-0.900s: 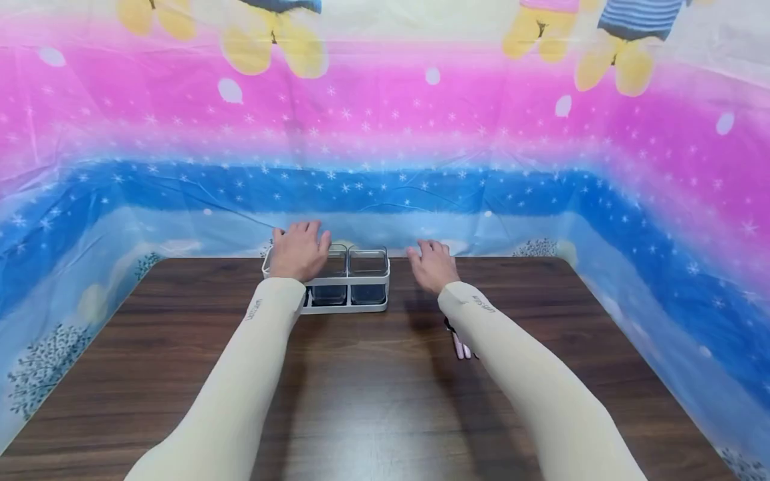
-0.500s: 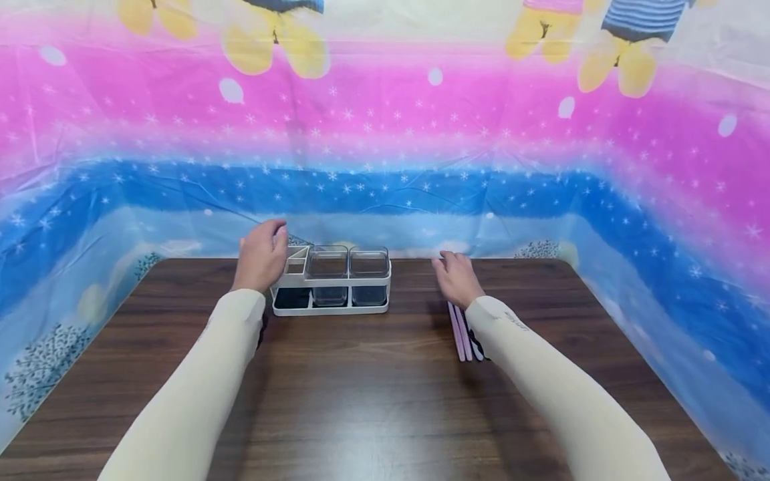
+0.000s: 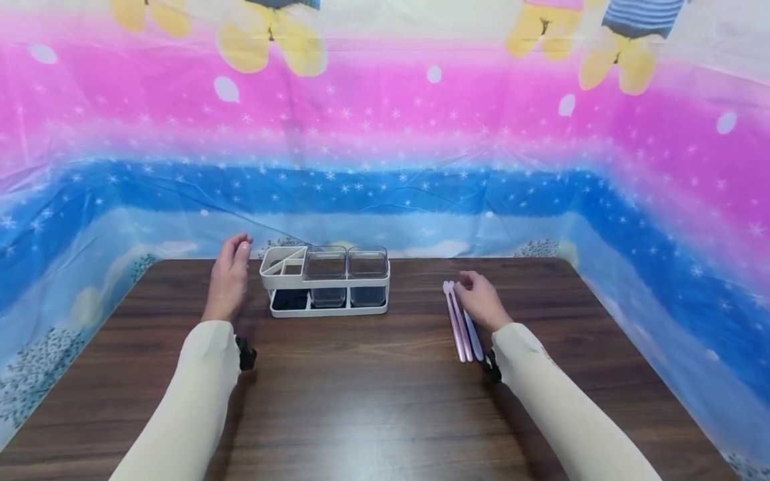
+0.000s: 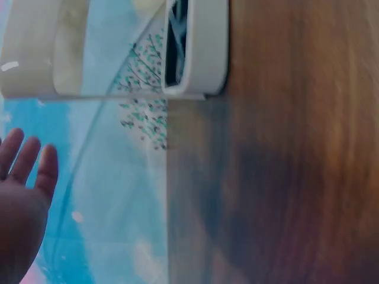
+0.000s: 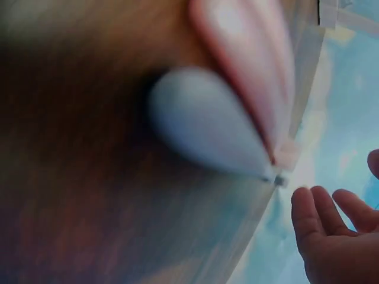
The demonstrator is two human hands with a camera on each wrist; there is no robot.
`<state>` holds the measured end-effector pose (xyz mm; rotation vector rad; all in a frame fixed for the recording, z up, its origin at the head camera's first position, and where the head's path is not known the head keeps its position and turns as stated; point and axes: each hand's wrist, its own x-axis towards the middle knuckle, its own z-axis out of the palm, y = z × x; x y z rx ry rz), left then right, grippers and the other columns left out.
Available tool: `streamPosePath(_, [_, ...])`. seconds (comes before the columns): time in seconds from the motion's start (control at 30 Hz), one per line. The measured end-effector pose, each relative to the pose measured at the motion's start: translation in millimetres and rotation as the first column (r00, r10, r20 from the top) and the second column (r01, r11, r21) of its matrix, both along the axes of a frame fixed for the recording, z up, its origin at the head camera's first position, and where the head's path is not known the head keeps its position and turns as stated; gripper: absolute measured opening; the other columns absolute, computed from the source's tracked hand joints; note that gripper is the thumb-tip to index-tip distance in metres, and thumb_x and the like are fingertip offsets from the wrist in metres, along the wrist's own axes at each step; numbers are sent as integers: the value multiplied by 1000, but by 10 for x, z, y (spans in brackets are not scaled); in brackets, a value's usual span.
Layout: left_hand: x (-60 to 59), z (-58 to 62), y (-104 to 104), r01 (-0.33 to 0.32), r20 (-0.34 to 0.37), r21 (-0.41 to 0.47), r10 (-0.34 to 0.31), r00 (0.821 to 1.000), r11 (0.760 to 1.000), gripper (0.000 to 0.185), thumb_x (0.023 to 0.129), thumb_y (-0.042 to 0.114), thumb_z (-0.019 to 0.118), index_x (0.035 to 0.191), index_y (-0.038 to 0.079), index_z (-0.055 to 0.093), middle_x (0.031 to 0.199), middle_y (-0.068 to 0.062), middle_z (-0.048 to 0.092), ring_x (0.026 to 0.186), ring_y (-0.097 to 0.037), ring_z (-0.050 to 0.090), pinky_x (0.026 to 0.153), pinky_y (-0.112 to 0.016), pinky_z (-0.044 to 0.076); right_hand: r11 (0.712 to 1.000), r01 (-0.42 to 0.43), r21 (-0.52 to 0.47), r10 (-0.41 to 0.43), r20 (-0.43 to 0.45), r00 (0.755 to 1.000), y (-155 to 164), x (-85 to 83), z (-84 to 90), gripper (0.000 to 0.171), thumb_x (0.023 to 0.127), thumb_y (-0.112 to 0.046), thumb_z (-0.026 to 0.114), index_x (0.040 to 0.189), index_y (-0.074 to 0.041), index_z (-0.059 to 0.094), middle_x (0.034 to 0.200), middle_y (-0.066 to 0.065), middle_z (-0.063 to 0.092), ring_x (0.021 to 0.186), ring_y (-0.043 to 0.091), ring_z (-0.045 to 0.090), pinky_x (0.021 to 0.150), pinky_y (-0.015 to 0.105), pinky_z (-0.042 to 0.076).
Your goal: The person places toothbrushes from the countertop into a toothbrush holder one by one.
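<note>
My left hand (image 3: 227, 277) is raised at the left of a white two-tier rack (image 3: 327, 312) and holds nothing; its fingers are extended in the left wrist view. The rack has a divided slot section at its upper left and two clear square cups (image 3: 326, 262) standing in it. My right hand (image 3: 481, 298) hovers with loose fingers beside the far ends of two pink toothbrush-like sticks (image 3: 455, 327) and a bluish one (image 3: 474, 339). Close in the right wrist view, the broad handle of the bluish stick (image 5: 204, 121) tapers toward a small head. That hand's fingers (image 5: 308, 216) grip nothing.
The brown wooden table (image 3: 361, 414) ends at its far edge against a printed curtain (image 3: 385, 200). A dark wrist camera (image 3: 245, 354) sits under the left sleeve, another dark one (image 3: 492, 367) by the right.
My left hand has moved left off the rack and down, uncovering its slotted section. My right hand has come right and nearer, down to the sticks, which now show along their length.
</note>
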<state>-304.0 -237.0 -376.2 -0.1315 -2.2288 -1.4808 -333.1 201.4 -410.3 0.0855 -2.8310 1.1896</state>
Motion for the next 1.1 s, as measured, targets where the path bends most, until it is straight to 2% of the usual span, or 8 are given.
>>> streamPosePath(0.17, [11,-121,-91,181,62,13,-182,981,983,60,104,38,20,146,-6,20,145,-27,29,131,-42,26,98,-58,29,999,0,46,-2,24,1000,125,4,-56,47,96,-20,52,136,1,44,120,19,55,109,32,52,89,46,42])
streamPosePath(0.27, [18,-182,-75,223,108,25,-224,969,975,62,104,41,21,148,-3,16,148,-26,25,132,-42,25,99,-59,27,997,7,78,-13,80,997,172,-13,-92,46,95,-20,54,135,1,45,114,18,56,100,29,54,84,44,44])
streamPosePath(0.37, [25,-221,-24,221,167,26,-223,961,975,64,102,45,24,151,4,14,150,-23,21,131,-43,26,102,-60,23,995,26,100,-40,139,989,198,-26,-135,47,95,-22,54,135,0,45,112,17,57,96,27,55,82,42,45])
streamPosePath(0.47, [32,-228,20,205,206,18,-204,957,979,66,101,49,27,152,10,13,152,-20,18,132,-43,26,104,-60,20,994,36,102,-52,156,986,212,-37,-162,46,94,-21,55,134,1,47,113,18,56,96,28,55,83,43,45])
streamPosePath(0.57, [24,-219,32,206,201,9,-204,958,978,66,101,47,32,152,10,13,153,-19,16,135,-41,21,106,-59,18,993,24,113,-41,158,987,221,-47,-172,45,92,-19,56,131,2,49,113,19,57,97,29,56,83,43,45])
streamPosePath(0.7, [2,-218,14,211,195,-57,-197,961,976,68,100,44,38,152,8,12,152,-21,17,138,-38,17,107,-57,17,992,2,124,-24,178,984,225,-51,-177,43,92,-17,58,129,3,50,110,18,58,93,28,57,79,42,46])
streamPosePath(0.97, [-28,-226,-19,234,217,-119,-204,954,965,76,97,41,49,152,10,9,149,-26,20,131,-46,28,101,-61,25,990,-10,141,-15,178,984,227,-42,-172,40,90,-12,59,127,4,51,100,14,60,85,24,58,74,37,47])
streamPosePath(1.1, [-31,-235,-28,232,229,-150,-194,954,961,78,95,42,52,153,11,9,150,-24,20,131,-45,28,101,-62,25,987,-18,157,-9,172,985,232,-50,-176,40,89,-9,58,126,5,52,101,15,60,83,23,57,72,36,47])
